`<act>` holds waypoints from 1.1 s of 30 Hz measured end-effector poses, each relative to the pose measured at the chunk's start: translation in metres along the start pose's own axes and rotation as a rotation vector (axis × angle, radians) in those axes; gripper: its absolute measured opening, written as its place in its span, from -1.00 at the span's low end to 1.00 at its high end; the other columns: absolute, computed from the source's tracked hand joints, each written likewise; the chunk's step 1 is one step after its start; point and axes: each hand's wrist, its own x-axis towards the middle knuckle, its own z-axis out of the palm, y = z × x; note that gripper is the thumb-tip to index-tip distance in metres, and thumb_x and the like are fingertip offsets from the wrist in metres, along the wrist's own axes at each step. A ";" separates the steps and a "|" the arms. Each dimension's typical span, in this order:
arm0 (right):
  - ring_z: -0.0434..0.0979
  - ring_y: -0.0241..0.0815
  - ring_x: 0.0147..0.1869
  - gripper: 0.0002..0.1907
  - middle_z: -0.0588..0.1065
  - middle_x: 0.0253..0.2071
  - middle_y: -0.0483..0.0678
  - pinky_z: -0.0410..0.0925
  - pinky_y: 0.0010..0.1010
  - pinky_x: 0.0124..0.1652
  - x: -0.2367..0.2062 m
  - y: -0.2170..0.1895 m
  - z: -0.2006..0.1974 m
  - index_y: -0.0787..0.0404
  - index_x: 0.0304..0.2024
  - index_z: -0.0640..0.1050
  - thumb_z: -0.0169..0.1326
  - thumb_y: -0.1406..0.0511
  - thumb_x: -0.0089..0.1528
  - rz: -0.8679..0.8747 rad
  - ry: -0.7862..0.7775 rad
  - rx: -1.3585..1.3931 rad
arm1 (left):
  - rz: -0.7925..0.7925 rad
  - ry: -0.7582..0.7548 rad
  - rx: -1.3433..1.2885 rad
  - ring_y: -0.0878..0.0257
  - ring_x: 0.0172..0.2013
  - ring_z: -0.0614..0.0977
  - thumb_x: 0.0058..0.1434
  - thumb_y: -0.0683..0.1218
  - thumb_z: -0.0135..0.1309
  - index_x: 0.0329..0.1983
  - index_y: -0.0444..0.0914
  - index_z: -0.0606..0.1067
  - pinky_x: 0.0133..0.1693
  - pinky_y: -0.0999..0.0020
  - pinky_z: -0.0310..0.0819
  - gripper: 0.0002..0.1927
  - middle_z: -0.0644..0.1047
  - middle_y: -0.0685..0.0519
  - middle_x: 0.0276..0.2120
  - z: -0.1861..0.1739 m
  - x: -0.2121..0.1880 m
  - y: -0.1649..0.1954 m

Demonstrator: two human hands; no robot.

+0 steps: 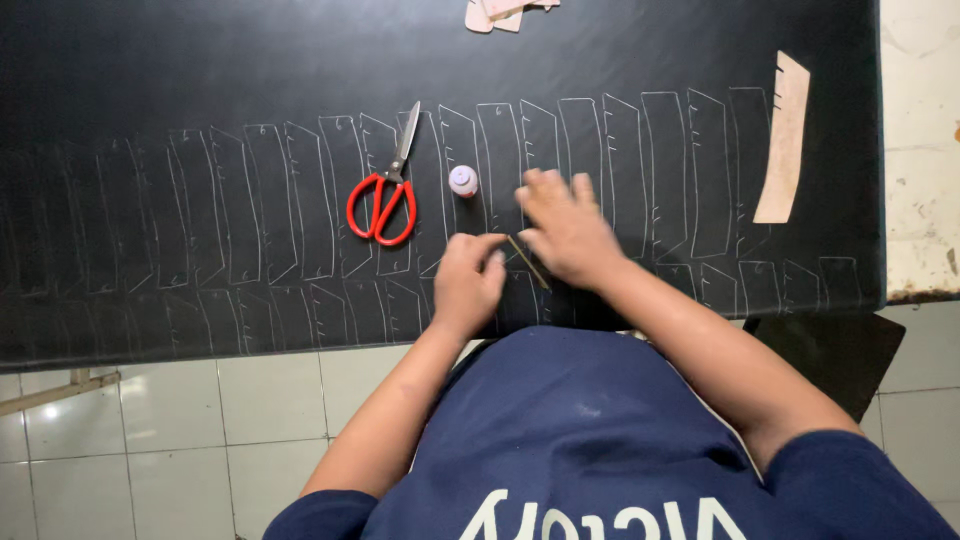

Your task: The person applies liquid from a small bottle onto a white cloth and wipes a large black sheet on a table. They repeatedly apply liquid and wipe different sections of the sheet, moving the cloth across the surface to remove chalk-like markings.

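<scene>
Marking up the black sheet [200, 60]

Left hand [467, 280] pinches a thin stick [527, 262] on the sheet, right hand [562, 225] lies flat, fingers spread, just beside it. Red scissors [383, 195] and small bottle [463, 180] sit nearby.

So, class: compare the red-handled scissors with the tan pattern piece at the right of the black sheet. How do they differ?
The scissors have bright red loop handles and grey metal blades; the pattern piece is one plain tan colour. The scissors lie left of both hands, blades shut and pointing away; the pattern piece lies far right, near the sheet's edge. The scissors are slim; the pattern piece is a long flat strip. Both rest untouched on the black sheet.
</scene>
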 end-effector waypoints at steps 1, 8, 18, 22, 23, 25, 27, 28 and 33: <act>-0.04 0.11 0.64 -0.35 0.11 0.55 0.15 -0.18 0.17 0.46 -0.004 0.011 -0.004 0.25 0.39 0.30 0.00 0.10 0.33 0.070 -0.013 0.026 | 0.076 -0.048 0.047 0.07 -0.20 0.56 0.24 -0.14 0.20 0.11 -0.09 0.56 -0.14 0.20 0.48 -0.65 0.47 -0.03 -0.23 -0.001 -0.002 0.003; -0.17 0.24 0.64 -0.31 -0.02 0.58 0.25 -0.30 0.43 0.34 -0.079 0.121 -0.037 0.28 0.49 0.21 -0.10 0.06 0.42 0.634 0.173 -0.089 | 0.334 -0.098 0.310 0.00 -0.21 0.49 0.09 0.01 0.29 0.16 -0.12 0.52 -0.20 0.14 0.37 -0.47 0.42 -0.06 -0.18 0.014 -0.005 0.011; -0.08 0.24 0.68 -0.35 0.08 0.59 0.26 -0.26 0.15 0.51 -0.155 0.187 -0.037 0.41 0.48 0.26 -0.04 0.14 0.46 0.458 0.333 0.034 | 0.417 -0.131 0.383 0.00 -0.20 0.51 0.17 -0.28 0.04 0.14 -0.25 0.52 -0.16 0.14 0.42 -0.57 0.44 -0.04 -0.22 0.024 0.010 0.008; -0.06 0.26 0.67 -0.35 0.10 0.58 0.29 -0.26 0.14 0.50 -0.165 0.207 -0.043 0.43 0.47 0.28 -0.03 0.14 0.45 0.423 0.335 0.046 | 0.431 -0.101 0.452 0.00 -0.22 0.51 0.20 -0.27 0.04 0.16 -0.26 0.51 -0.19 0.13 0.41 -0.57 0.43 -0.04 -0.24 0.027 0.013 0.020; -0.05 0.27 0.67 -0.36 0.11 0.57 0.29 -0.26 0.14 0.51 -0.168 0.211 -0.043 0.43 0.46 0.29 -0.01 0.14 0.45 0.410 0.341 0.058 | 0.442 -0.086 0.471 -0.01 -0.23 0.51 0.20 -0.27 0.05 0.16 -0.25 0.51 -0.21 0.13 0.40 -0.57 0.42 -0.03 -0.24 0.030 0.012 0.023; 0.02 0.26 0.65 -0.39 0.16 0.54 0.30 -0.22 0.13 0.50 -0.177 0.214 -0.042 0.43 0.43 0.32 0.03 0.17 0.44 0.375 0.368 0.058 | 0.354 0.023 0.482 -0.03 -0.22 0.51 0.22 -0.23 0.09 0.17 -0.23 0.47 -0.19 0.09 0.40 -0.59 0.44 -0.05 -0.23 0.037 0.003 0.029; 0.15 0.24 0.60 -0.43 0.24 0.50 0.31 -0.14 0.13 0.48 -0.186 0.209 -0.042 0.42 0.39 0.38 0.09 0.22 0.43 0.329 0.418 0.035 | 0.275 0.170 0.465 -0.06 -0.16 0.51 0.24 -0.24 0.08 0.21 -0.24 0.39 -0.11 0.09 0.42 -0.56 0.44 -0.09 -0.16 0.046 -0.005 0.035; 0.25 0.20 0.53 -0.49 0.31 0.42 0.26 0.00 0.02 0.45 -0.188 0.205 -0.043 0.39 0.34 0.41 0.09 0.24 0.42 0.297 0.437 0.101 | 0.240 0.258 0.440 -0.08 -0.10 0.52 0.25 -0.25 0.04 0.25 -0.26 0.33 -0.04 0.10 0.44 -0.52 0.44 -0.12 -0.09 0.055 -0.010 0.039; 0.63 -0.17 0.08 -0.70 0.62 0.03 0.04 0.44 -0.39 0.10 -0.172 0.156 -0.047 0.26 0.07 0.62 0.14 0.26 0.33 0.377 0.172 0.638 | -0.312 0.125 -0.359 0.11 -0.13 0.64 0.29 -0.35 -0.19 0.38 -0.30 0.18 0.00 0.28 0.56 -0.45 0.52 -0.14 0.04 0.099 -0.028 0.061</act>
